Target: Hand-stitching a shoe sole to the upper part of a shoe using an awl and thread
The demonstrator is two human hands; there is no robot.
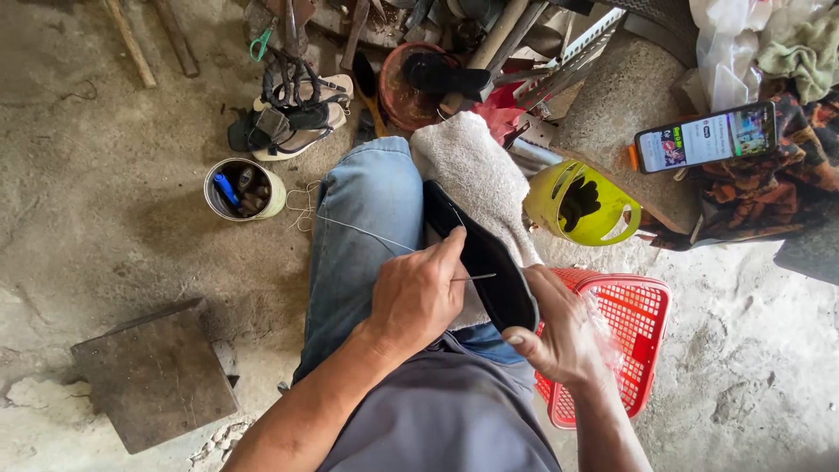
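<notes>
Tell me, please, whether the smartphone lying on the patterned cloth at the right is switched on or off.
On. The smartphone has a lit screen showing colourful pictures, as it lies face up on the patterned cloth.

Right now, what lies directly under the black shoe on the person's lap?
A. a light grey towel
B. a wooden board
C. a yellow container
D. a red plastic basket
A: the black shoe rests on the light grey towel spread over the knee, while the red basket stands on the floor beside the leg.
</notes>
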